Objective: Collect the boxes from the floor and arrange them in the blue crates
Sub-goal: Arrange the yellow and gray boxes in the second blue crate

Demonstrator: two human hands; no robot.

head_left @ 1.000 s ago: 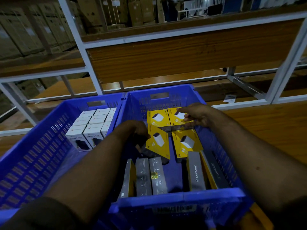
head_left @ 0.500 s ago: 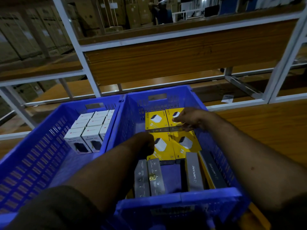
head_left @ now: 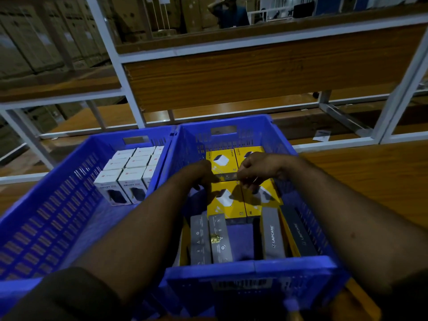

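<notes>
My left hand (head_left: pixel 203 174) and right hand (head_left: pixel 257 170), both curled, meet over the yellow boxes (head_left: pixel 222 200) mid-frame; any grip is unclear. Bare floor shows between the grey boxes (head_left: pixel 209 239) near the right blue crate (head_left: pixel 250 272)'s front wall.

Two blue crates sit side by side with slotted walls touching: the left crate (head_left: pixel 58 205) holds white boxes (head_left: pixel 129 172) standing upright in tight rows at its far end. In the right crate (head_left: pixel 254 269), four yellow boxes (head_left: pixel 222 200) lie flat, face up, in a two-by-two block toward the far wall. Nearer the front wall, grey boxes (head_left: pixel 209 237) stand on edge at the left and long grey boxes (head_left: pixel 273 232) marked LAPCARE at the right.
</notes>
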